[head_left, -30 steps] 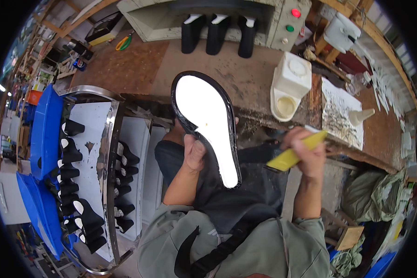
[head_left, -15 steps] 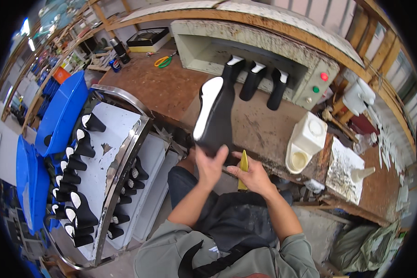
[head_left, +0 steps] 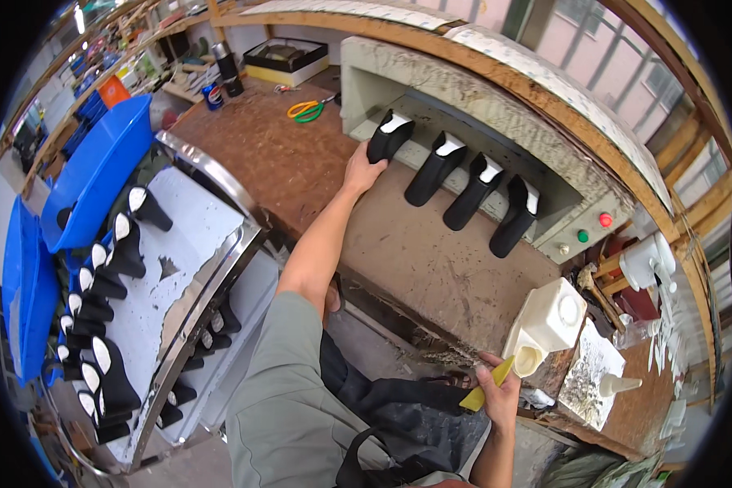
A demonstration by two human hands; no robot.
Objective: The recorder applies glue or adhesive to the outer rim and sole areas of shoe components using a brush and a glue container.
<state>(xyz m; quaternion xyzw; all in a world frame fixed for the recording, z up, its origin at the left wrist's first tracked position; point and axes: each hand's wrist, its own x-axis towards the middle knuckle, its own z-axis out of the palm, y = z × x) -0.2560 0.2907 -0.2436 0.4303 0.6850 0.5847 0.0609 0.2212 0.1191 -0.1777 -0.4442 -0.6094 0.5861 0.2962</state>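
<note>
My left hand [head_left: 363,168] reaches to the far side of the bench and is closed around a black boot [head_left: 389,140] with a white sole, at the left end of the heater box. Beside it stand a second boot [head_left: 437,175], a third boot [head_left: 474,193] and a fourth boot [head_left: 516,218], leaning in the opening with their white soles up. My right hand [head_left: 499,390], low at the bench's front edge, grips a flat yellow tool [head_left: 485,385] whose working end I cannot make out. Near that hand is a small cream cup [head_left: 529,360].
A metal rack [head_left: 195,203] on the left carries several more boots, next to blue bins [head_left: 106,175]. Scissors [head_left: 307,110], a can [head_left: 212,96] and a flask [head_left: 226,69] occupy the bench's far left. A white dispenser [head_left: 551,313] and a stained sheet [head_left: 591,378] are at right.
My left hand has carried the boot forward into the heater box, making a row with the others. My right hand has moved right and down with the yellow tool. The view has shifted.
</note>
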